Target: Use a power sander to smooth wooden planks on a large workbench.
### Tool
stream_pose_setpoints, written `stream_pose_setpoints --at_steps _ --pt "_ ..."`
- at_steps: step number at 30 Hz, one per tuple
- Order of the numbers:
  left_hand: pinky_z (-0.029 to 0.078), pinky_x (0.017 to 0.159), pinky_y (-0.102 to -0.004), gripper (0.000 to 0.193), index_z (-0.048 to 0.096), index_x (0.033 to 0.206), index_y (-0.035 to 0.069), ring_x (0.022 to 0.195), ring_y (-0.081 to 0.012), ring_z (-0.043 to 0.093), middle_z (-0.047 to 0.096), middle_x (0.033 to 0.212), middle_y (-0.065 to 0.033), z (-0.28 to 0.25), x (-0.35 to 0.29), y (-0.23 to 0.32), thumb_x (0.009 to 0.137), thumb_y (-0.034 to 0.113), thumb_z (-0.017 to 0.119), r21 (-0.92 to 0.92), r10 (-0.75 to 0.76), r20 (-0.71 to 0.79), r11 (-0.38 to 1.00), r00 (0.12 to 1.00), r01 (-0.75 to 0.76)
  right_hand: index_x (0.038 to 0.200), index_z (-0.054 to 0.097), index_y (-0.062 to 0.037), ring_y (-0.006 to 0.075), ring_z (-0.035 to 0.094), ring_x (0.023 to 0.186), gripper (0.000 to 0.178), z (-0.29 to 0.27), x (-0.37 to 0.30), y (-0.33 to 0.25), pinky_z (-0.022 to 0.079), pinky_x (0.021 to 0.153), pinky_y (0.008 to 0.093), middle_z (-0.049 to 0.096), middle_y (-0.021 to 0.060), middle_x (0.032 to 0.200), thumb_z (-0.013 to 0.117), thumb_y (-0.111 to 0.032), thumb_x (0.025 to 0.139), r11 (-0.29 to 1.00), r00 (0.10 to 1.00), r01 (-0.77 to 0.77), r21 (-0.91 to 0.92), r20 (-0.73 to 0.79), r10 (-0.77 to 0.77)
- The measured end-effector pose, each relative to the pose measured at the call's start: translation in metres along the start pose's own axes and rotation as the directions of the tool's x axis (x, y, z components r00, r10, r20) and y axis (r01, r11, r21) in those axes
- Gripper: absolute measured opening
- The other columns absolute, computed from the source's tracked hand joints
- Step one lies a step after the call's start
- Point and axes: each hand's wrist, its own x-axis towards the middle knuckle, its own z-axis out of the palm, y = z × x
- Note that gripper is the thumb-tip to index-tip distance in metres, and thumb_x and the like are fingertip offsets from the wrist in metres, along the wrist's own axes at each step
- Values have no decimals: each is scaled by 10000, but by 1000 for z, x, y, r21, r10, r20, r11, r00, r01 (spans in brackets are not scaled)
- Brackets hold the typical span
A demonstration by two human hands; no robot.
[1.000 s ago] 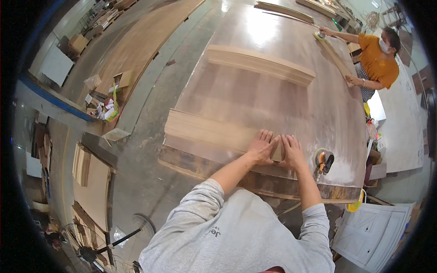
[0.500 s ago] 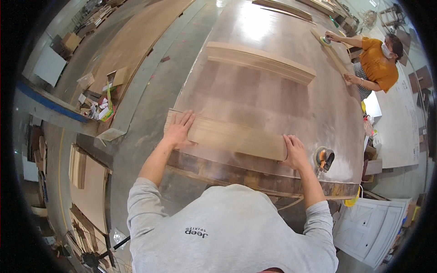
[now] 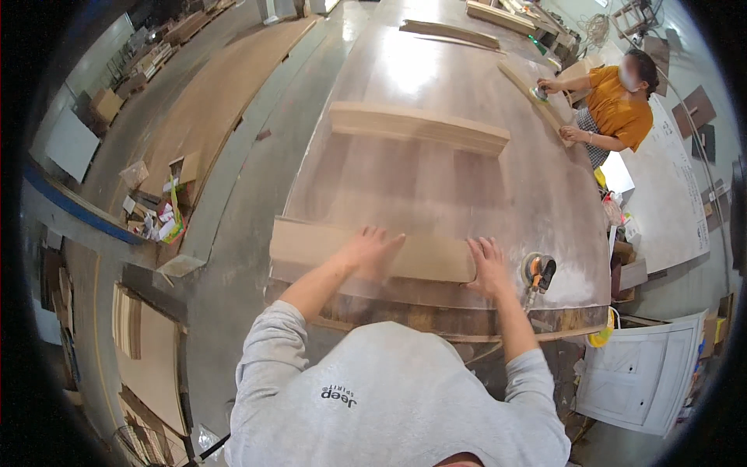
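Observation:
A long pale wooden board point(image 3: 311, 243) lies flat near the front edge of a big brown worktable point(image 3: 436, 179). My left hand point(image 3: 369, 249) rests palm down on the middle of the board, fingers spread. At the board's right end, my right hand point(image 3: 489, 266) lies flat against it. Neither hand grips anything. A small orange and black sander point(image 3: 537, 272) sits just right of my right hand.
A second pale board point(image 3: 416, 127) lies across the table's middle. At the far right a person in an orange shirt point(image 3: 615, 109) sands a long plank point(image 3: 529, 89). A white panel point(image 3: 642, 373) leans at lower right. Wood sheets point(image 3: 148, 350) and cardboard scraps point(image 3: 159, 210) lie left.
My left hand slid right along the board, from its left end to its middle. Earlier both hands were together at the right end. My right hand stayed at the right end.

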Motion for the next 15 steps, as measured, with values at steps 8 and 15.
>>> stream_pose_setpoints --at_steps 8,15 --pt "298 1168 -546 1212 280 1638 172 1368 -444 392 477 1391 -272 -25 -8 33 616 459 865 -291 -315 -12 909 949 298 1635 225 -68 298 241 1556 823 88 -39 -61 262 1223 443 277 154 1661 640 -228 942 27 763 93 995 -89 640" --pt "314 1196 -489 1240 192 1663 159 1392 -415 412 467 1433 -251 -104 -22 67 660 423 872 -785 -442 -200 606 874 127 1647 146 -66 243 265 1517 984 53 47 -175 281 1214 434 265 102 1648 695 -477 941 -22 989 99 995 -101 -105"
